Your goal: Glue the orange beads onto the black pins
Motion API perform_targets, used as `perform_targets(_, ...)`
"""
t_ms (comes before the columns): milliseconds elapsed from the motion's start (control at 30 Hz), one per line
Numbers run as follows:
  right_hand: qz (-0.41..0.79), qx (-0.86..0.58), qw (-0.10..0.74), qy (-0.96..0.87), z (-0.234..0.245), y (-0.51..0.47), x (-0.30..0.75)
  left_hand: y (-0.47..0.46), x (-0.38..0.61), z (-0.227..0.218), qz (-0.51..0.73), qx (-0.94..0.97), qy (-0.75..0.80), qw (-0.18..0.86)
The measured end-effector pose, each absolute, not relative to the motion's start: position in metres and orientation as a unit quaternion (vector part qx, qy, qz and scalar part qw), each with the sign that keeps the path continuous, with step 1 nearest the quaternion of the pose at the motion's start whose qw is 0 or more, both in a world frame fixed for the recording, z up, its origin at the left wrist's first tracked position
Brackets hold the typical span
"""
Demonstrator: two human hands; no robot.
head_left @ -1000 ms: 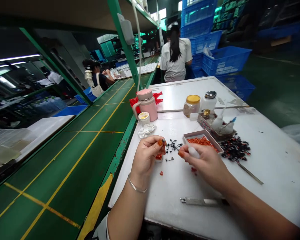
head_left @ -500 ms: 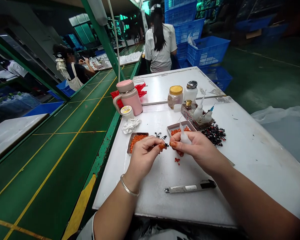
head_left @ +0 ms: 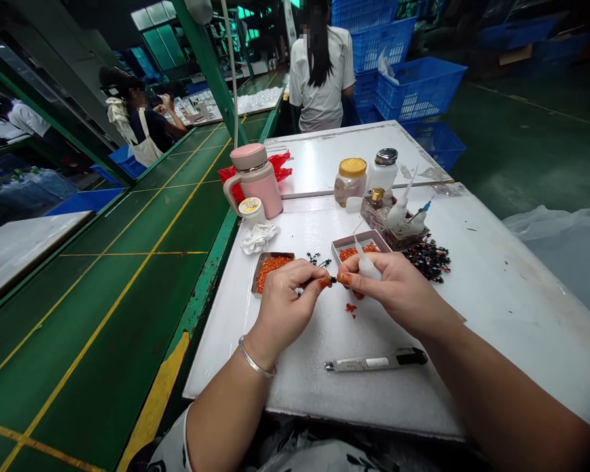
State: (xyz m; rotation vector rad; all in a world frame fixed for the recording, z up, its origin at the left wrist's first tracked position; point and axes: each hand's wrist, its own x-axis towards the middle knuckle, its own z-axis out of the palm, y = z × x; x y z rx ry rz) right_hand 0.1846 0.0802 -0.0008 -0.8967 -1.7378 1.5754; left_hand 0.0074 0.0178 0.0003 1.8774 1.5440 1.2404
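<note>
My left hand (head_left: 295,298) is closed, thumb and finger pinching a small black piece (head_left: 333,280) at their tips. Facing it, my right hand (head_left: 388,282) is closed around a white squeeze bottle (head_left: 368,267) with a thin pointed nozzle that tilts up and left. The right thumb and finger also meet at the black piece, so the fingertips of both hands nearly touch. Orange stains cover the thumbnails. Below the right fingers lie a few loose orange-red bits (head_left: 351,309). Several black pieces (head_left: 317,259) lie on the white table behind my hands.
Shallow boxes of orange bits (head_left: 272,272) (head_left: 347,251) flank my hands. A pile of black pieces (head_left: 427,257), a tray of bottles (head_left: 384,226), a pink mug (head_left: 259,183), jars (head_left: 351,180) and a utility knife (head_left: 376,361) share the table. A green conveyor (head_left: 128,288) runs left; co-workers sit beyond.
The view has shifted slightly. My right fingertips have come against the black piece in my left hand, closing the small gap between the hands. The squeeze bottle stays in my right hand.
</note>
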Motion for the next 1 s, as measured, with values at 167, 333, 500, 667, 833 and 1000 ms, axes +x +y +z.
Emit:
perform_targets(167, 0.579, -0.344, 0.306, -0.673, -0.0033, 0.0808, 0.184, 0.0166, 0.007, -0.0016, 0.425, 0.694, 0.56, 0.154)
perform_targets(333, 0.568, -0.35, 0.298, -0.683, -0.0031, 0.0805, 0.1839, 0.0161, 0.007, -0.0029, 0.408, 0.708, 0.566, 0.114)
perform_targets(500, 0.572, -0.353, 0.298, -0.678, -0.002, 0.0792, 0.1838, 0.0161, 0.0074, -0.0028, 0.409, 0.711, 0.562, 0.101)
perform_targets(667, 0.567, -0.363, 0.308, -0.673, -0.0042, 0.079, 0.1823, 0.0166, 0.0075, -0.0027, 0.425, 0.7, 0.56, 0.124)
perform_targets(833, 0.556, -0.372, 0.327, -0.668, -0.0031, 0.0772, 0.1809, 0.018, 0.0072, -0.0022, 0.437, 0.689, 0.559, 0.15)
perform_targets(1000, 0.53, -0.366, 0.364, -0.672, -0.0016, 0.077, 0.1832, 0.0178, 0.0067, -0.0005, 0.45, 0.661, 0.567, 0.198)
